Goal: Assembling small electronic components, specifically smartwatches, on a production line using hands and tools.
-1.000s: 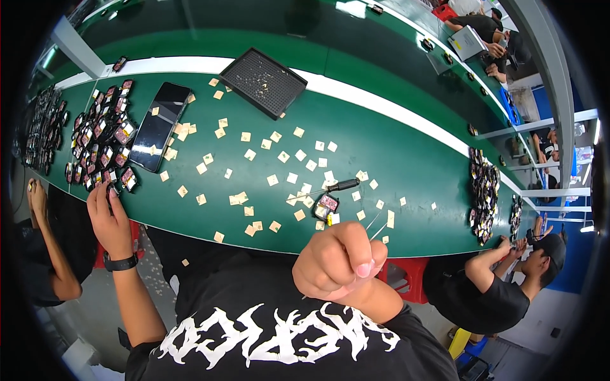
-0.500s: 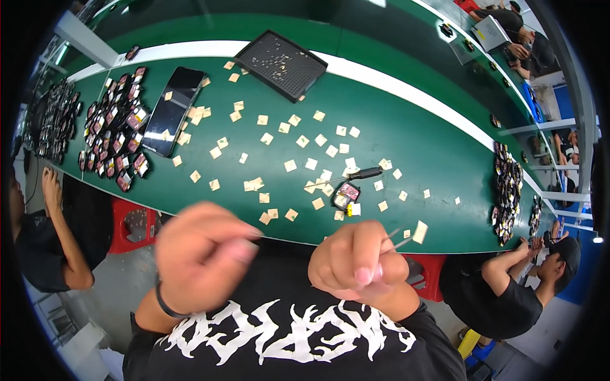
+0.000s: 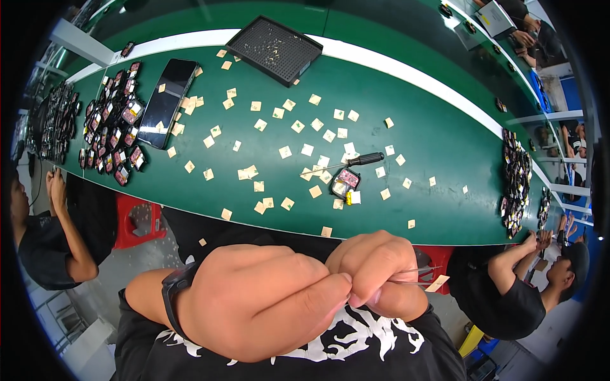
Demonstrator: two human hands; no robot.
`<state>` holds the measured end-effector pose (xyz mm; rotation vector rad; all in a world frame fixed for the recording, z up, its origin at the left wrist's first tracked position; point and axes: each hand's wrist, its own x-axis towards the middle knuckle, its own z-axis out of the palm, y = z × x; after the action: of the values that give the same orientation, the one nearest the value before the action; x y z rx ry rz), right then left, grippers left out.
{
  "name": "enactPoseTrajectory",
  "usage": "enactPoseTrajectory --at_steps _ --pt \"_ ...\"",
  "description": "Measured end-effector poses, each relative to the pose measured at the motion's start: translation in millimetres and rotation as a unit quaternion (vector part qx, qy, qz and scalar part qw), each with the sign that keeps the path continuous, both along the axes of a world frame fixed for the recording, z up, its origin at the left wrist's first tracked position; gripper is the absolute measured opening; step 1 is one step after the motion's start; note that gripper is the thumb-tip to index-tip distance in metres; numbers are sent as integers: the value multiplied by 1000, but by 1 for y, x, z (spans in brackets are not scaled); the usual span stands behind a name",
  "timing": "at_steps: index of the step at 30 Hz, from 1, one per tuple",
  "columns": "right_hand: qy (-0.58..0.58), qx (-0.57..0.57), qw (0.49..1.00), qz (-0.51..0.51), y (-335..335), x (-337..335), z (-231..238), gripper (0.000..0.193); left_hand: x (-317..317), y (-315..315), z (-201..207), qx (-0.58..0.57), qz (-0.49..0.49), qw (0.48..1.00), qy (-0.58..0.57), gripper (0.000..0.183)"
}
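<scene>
My right hand (image 3: 378, 270) is closed around thin metal tweezers (image 3: 406, 282), whose two prongs stick out to the right. A small cream square (image 3: 437, 284) sits at the tip of one prong. My left hand (image 3: 260, 301), with a black wristband, is pinched, and its fingertips meet those of the right hand in front of my chest. Whatever lies between the left fingertips is hidden. Beyond the hands, a small black-cased module (image 3: 345, 183) with a pink face and a yellow tab lies on the green table. A black-handled screwdriver (image 3: 366, 159) rests just behind it.
Many cream squares (image 3: 284, 152) are scattered over the green table (image 3: 438, 209). A dark phone (image 3: 168, 105) lies at left beside a pile of modules (image 3: 114, 127). At the back sits a black tray (image 3: 273, 54); another module pile (image 3: 516, 184) is at right. Co-workers sit on both sides.
My left hand has moved right, from apart to touching my right hand's fingertips. The tweezers stay in my right hand with the cream square at the tip. The view has shifted slightly.
</scene>
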<state>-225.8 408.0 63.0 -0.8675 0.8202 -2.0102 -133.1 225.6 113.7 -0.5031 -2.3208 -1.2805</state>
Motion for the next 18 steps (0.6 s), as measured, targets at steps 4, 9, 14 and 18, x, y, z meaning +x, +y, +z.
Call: enactPoseTrajectory --at_steps 4,9,14,18 --pt "52 18 998 -13 3 -5 0 19 3 5 -3 -67 31 996 41 28" --pt "117 55 990 -65 6 -4 5 23 0 8 0 -119 42 991 55 25" --pt "142 77 981 -110 8 -4 3 25 -2 8 3 -162 29 986 33 24" --pt "159 102 975 -117 14 -4 5 25 -4 11 1 -178 18 983 35 25"
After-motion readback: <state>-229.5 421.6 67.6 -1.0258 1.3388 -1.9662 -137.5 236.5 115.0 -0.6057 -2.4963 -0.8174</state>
